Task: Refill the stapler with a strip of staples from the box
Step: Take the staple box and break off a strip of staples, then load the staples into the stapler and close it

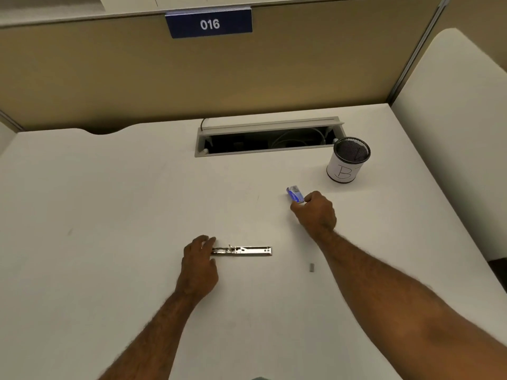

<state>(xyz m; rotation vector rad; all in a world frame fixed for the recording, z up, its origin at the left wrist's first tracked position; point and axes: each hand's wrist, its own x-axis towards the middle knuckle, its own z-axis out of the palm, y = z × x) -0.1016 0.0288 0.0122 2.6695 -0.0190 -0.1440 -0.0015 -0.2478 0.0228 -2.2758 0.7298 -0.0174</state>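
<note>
1. Two bare forearms enter from the bottom edge, one at each side, and both reach forward over the white worktop.
2. One stapler lies flat on the worktop near the middle. It is opened out into a long silver metal strip, with its length running left to right.
3. Left hand: palm down, fingers loosely curled, fingertips touching the stapler's left end. It rests on that end and is not closed around it.
4. One small blue box sits on the worktop farther back and to the right of the stapler, well apart from it.
5. Right hand: extended farther than the left, knuckles up, thumb and forefinger pinching the near end of the box. Whether the box is lifted or still resting on the surface cannot be told.
6. One small grey piece lies loose on the worktop, right of the stapler and beside the right forearm. It is too small to identify with certainty.
7. One mesh pen cup, wrapped in white paper with a handwritten mark, stands upright behind the box.
8. One open cable tray is set into the rear of the worktop.
9. One blue plate reading "016" is fixed on the partition behind.
</note>
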